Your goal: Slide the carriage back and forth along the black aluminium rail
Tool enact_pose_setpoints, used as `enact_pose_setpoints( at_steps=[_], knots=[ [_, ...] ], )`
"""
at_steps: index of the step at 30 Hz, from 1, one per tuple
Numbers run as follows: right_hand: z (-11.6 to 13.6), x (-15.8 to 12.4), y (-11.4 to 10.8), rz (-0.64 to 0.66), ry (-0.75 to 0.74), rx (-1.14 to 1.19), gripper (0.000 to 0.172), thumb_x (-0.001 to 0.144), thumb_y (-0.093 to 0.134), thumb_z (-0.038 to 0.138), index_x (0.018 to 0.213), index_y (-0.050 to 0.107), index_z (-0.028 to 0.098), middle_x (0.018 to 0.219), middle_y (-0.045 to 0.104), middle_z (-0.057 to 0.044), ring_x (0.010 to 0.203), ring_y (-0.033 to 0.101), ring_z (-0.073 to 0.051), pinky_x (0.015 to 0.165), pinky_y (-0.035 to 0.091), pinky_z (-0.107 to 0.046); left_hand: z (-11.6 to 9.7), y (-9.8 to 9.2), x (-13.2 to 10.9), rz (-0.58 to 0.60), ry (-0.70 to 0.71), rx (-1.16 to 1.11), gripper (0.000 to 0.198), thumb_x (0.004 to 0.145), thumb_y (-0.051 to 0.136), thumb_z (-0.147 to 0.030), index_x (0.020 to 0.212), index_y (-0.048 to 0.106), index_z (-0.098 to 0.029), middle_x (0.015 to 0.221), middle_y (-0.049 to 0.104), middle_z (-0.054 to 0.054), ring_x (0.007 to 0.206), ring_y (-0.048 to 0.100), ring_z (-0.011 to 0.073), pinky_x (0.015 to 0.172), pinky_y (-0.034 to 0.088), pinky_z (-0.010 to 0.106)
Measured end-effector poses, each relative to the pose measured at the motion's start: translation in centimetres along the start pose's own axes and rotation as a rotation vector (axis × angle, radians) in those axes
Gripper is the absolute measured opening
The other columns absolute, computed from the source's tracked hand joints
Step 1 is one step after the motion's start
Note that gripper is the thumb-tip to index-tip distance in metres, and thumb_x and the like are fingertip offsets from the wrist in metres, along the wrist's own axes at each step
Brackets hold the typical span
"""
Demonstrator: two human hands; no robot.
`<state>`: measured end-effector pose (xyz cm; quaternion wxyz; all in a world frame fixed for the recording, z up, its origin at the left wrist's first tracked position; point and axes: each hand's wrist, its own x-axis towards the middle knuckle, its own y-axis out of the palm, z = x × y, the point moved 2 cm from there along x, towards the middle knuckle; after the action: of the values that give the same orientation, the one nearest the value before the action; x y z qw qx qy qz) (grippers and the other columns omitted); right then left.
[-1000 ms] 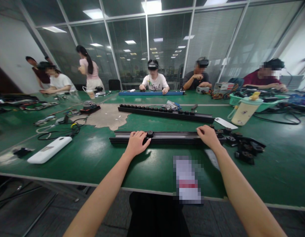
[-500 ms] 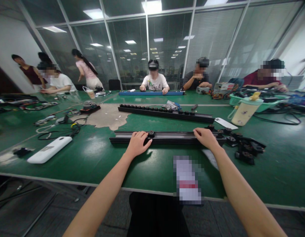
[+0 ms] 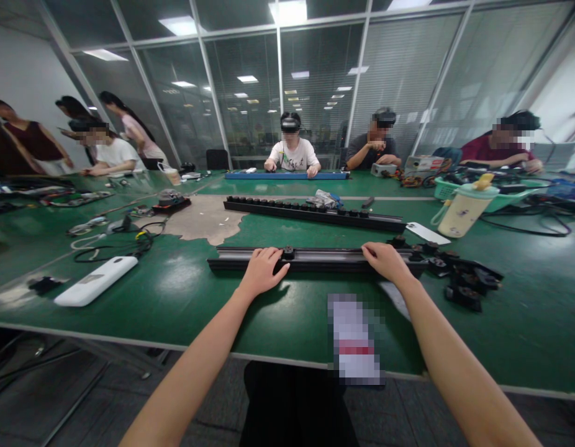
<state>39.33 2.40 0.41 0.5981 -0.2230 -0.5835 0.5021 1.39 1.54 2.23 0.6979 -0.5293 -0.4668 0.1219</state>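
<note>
A long black rail lies crosswise on the green table in front of me. My left hand rests over its left part, fingers curved onto it, with the thumb reaching toward a small black knob seated on the rail. My right hand sits on the rail's right part, fingers curled down over the top. Whatever lies under those fingers is hidden. A heap of black clamp parts lies just right of my right hand.
A second black rail studded with knobs lies farther back. A white device and cables are at the left, and a cream jug and a white phone at the right. A blurred card lies near the front edge. Several people sit across the table.
My right hand has slid a little to the left along the rail. My left hand has barely shifted. People at the far left have walked further left.
</note>
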Motion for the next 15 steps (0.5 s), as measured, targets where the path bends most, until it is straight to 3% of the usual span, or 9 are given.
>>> enact_pose_setpoints(
  at_steps=[7, 15],
  knots=[
    [0.7, 0.0, 0.5, 0.006, 0.026, -0.069, 0.030, 0.099, 0.043, 0.030, 0.095, 0.072, 0.021, 0.094, 0.075, -0.009, 0.089, 0.067, -0.023, 0.078, 0.043, -0.030, -0.6, 0.0, 0.0, -0.012, -0.002, 0.024, 0.043, 0.100, 0.048, -0.046, 0.124, 0.063, -0.014, 0.124, 0.066, 0.013, 0.115, 0.059, 0.0282, 0.103, 0.039, 0.045],
    [3.9, 0.2, 0.3, -0.068, 0.002, -0.047, 0.030, 0.099, 0.044, 0.028, 0.093, 0.072, 0.020, 0.091, 0.073, -0.011, 0.092, 0.063, -0.025, 0.082, 0.044, -0.033, -1.2, 0.1, 0.0, -0.014, 0.000, 0.038, 0.046, 0.099, 0.048, -0.048, 0.127, 0.062, -0.015, 0.125, 0.066, 0.014, 0.116, 0.059, 0.0293, 0.104, 0.038, 0.047]
  ],
)
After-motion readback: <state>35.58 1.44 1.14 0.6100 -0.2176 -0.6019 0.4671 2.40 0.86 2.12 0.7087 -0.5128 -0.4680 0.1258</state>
